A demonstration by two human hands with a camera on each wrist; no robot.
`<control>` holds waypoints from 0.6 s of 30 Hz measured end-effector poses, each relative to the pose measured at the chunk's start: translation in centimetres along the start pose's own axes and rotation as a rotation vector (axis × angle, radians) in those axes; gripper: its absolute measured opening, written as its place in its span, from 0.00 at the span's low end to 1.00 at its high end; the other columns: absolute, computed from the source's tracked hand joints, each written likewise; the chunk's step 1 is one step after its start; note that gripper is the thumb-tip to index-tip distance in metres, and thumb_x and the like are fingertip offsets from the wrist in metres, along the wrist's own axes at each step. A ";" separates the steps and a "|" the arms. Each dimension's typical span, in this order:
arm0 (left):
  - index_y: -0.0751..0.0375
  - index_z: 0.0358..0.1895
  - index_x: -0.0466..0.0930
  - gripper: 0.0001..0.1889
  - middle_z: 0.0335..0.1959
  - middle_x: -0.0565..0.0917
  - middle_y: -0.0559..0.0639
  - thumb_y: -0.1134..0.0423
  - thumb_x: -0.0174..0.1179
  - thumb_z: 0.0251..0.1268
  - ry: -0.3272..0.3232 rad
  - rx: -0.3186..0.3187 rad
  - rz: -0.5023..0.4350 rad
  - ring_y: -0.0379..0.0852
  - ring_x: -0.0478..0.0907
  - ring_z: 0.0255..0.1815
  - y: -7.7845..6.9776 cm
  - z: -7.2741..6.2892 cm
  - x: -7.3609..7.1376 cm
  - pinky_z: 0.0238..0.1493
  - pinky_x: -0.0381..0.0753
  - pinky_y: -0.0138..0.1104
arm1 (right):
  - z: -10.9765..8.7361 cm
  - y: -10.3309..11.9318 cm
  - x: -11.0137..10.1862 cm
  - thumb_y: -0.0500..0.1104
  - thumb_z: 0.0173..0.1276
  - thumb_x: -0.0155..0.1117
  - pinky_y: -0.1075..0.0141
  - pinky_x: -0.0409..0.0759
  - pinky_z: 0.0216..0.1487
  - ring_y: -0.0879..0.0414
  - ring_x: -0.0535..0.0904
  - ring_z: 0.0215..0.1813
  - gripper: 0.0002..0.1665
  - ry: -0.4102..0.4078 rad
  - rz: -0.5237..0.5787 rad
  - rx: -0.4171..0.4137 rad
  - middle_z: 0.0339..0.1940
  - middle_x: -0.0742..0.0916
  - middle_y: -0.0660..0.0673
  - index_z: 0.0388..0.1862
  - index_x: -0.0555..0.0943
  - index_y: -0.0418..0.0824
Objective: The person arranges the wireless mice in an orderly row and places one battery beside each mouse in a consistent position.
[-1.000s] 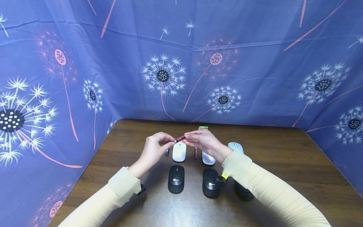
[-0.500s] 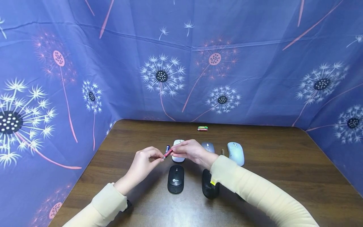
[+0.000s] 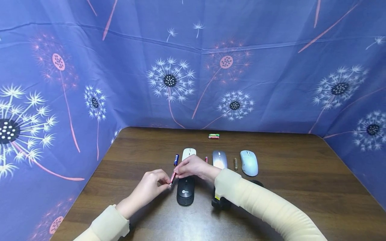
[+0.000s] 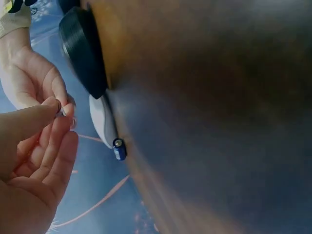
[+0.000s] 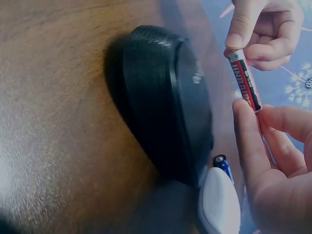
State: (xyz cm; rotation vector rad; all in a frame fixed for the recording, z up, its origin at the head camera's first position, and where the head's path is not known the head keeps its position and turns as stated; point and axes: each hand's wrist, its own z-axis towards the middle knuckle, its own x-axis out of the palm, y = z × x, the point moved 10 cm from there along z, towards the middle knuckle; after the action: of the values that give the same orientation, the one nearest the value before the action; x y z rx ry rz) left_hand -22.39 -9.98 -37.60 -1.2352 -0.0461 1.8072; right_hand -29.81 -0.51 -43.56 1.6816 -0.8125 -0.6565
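Observation:
A red and black battery (image 3: 173,177) is held slantwise between both hands, above the table just left of a black mouse (image 3: 185,192). My left hand (image 3: 149,185) pinches its near end between thumb and fingertips. The far end is pinched by my right hand (image 3: 194,167), which hangs over the gap between the black mouse and a white mouse (image 3: 188,152). In the right wrist view, the battery's (image 5: 245,80) printed side shows between the two hands. A blue battery (image 3: 176,160) lies left of the white mouse. The left wrist view mostly hides the held battery behind the fingers.
To the right lie a red battery (image 3: 206,159), a grey mouse (image 3: 219,159), a gold battery (image 3: 235,164) and a pale blue mouse (image 3: 249,163). Green and red batteries (image 3: 214,136) lie farther back. The right sleeve (image 3: 259,197) partly covers dark objects. A patterned cloth (image 3: 193,83) hangs behind.
Both hands, holding the battery, have come nearer and to the left, from over the white mouse to beside the black one. The battery has turned steeper. The grey mouse and red battery are uncovered.

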 end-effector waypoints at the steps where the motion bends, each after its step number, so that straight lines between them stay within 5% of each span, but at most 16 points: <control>1: 0.55 0.22 0.79 0.12 0.23 0.79 0.40 0.74 0.73 0.40 0.013 -0.007 0.016 0.31 0.76 0.25 0.1 -0.1 0.2 0.27 0.78 0.25 | 0.1 -0.1 0.2 0.27 0.61 0.59 0.62 0.84 0.41 0.58 0.84 0.31 0.12 0.010 -0.024 -0.002 0.36 0.87 0.32 0.42 0.80 0.20; 7: 0.56 0.20 0.78 0.12 0.21 0.77 0.41 0.71 0.74 0.38 0.089 -0.055 0.084 0.31 0.73 0.22 0.8 -0.6 1.4 0.24 0.73 0.23 | 0.7 0.2 1.0 0.29 0.59 0.61 0.70 0.82 0.29 0.62 0.80 0.24 0.08 0.030 -0.321 -0.053 0.26 0.87 0.36 0.35 0.85 0.28; 11: 0.56 0.20 0.78 0.11 0.20 0.76 0.41 0.69 0.75 0.37 0.141 -0.054 0.122 0.32 0.72 0.21 0.9 -0.5 2.1 0.24 0.72 0.23 | 1.0 0.8 1.1 0.35 0.58 0.66 0.75 0.70 0.18 0.65 0.73 0.17 0.05 0.033 -0.556 -0.125 0.17 0.85 0.42 0.31 0.87 0.35; 18: 0.55 0.18 0.77 0.12 0.18 0.76 0.41 0.67 0.74 0.37 0.208 -0.026 0.192 0.32 0.70 0.21 0.8 -0.3 2.8 0.25 0.71 0.25 | 1.7 1.0 1.4 0.38 0.55 0.69 0.77 0.67 0.22 0.70 0.70 0.21 0.04 0.041 -0.743 -0.213 0.20 0.87 0.49 0.28 0.88 0.39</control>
State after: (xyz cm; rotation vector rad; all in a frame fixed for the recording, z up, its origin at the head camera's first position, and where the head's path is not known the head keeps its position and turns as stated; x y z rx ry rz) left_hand -22.93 -8.66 -40.16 -1.4825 0.1723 1.8337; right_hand -30.50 -2.78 -43.00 1.7751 -0.0507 -1.1597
